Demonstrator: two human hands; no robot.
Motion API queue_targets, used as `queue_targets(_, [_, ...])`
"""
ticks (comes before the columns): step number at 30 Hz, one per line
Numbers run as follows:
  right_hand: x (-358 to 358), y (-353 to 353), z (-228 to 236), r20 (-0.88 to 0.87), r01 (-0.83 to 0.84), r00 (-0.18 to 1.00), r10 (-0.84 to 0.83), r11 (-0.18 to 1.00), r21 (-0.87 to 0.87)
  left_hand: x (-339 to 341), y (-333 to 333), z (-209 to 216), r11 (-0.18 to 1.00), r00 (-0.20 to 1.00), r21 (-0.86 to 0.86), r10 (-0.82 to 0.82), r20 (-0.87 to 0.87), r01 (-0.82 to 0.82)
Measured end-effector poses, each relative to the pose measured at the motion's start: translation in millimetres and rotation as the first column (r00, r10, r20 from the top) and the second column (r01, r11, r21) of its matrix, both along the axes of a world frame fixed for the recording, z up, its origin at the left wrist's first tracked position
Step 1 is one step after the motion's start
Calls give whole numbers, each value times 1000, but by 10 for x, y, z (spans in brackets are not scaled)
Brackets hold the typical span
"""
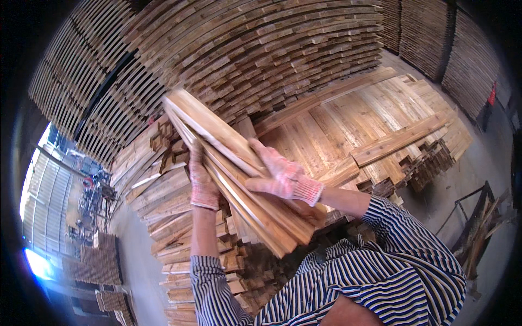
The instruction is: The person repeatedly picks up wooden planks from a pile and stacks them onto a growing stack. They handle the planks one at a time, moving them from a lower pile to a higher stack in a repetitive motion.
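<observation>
A bundle of several long, narrow wooden boards (215, 127) is held up at a slant in front of my body, its far end toward the upper left. My left hand (203, 183), in a pinkish-white knit glove, grips the bundle's left side; some of its fingers are hidden by the boards. On the right side, my right hand (283, 175), gloved alike, holds the boards with its thumb and fingers apart across them. The boards fan slightly, with gaps between some of them. Their near end hangs just before my striped shirt.
Below and to the left lies an uneven pile of boards (168, 212). A low stack of planks (326, 130) with crosswise boards (402, 138) on top stands to the right. Tall stacked lumber (261, 54) rises behind. A dark metal frame (470, 212) leans at far right.
</observation>
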State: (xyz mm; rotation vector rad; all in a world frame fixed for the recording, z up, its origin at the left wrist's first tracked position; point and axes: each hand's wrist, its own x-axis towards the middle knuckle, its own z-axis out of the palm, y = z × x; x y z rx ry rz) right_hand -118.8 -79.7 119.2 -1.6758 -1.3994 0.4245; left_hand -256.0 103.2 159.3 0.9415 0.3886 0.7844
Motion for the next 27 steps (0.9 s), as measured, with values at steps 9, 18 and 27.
queue_targets(9, [652,250,-906,216,337,940,-264,814,-474,37,154,-1605,979,996,-193,58,-62,-69])
queue_targets(18, [117,564,-742,172,76,985,-9,920,-384,180,345,-1610,964,989,-260,7,-148,-46])
queue_targets(27, [643,-28,-716,143,339,941,-308,855,-392,423,399,-1772,912,971,-354,-237,-41,208])
